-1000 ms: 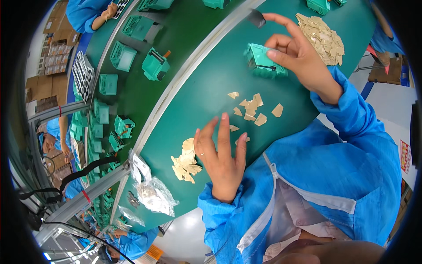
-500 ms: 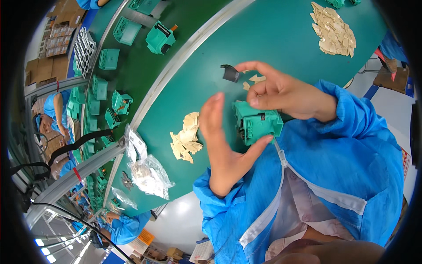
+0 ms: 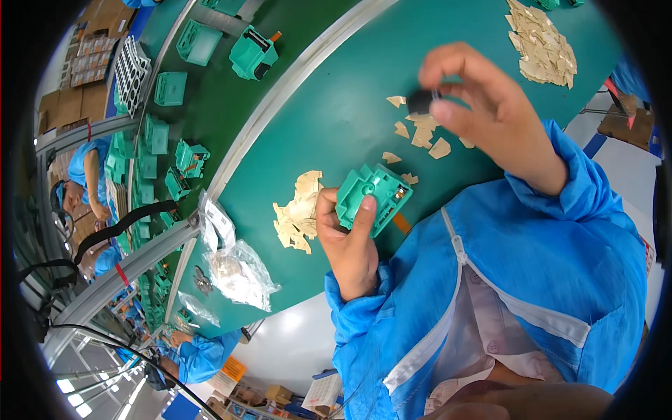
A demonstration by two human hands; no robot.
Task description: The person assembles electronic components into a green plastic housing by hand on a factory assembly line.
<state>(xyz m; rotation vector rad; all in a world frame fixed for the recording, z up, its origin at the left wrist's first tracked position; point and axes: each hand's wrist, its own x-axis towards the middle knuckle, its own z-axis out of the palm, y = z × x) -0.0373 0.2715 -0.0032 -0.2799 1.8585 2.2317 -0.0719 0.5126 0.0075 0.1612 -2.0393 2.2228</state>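
Left hand point(image 3: 350, 255): gripping green plastic housing point(image 3: 386, 185), thumb pressing its top, near side of table point(image 3: 315, 126) | Right hand point(image 3: 486, 105): seemingly pinching blurred black piece point(image 3: 420, 103), farther right | Risk: orange strip point(image 3: 402, 223) is protruding beside jacket point(image 3: 518, 259), possibly snagging; weak pinch could be letting the piece slip among tan scraps point(image 3: 423, 133)

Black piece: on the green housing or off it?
Off. The black piece, blurred, is at the right hand, well apart from the green housing held in the left hand.
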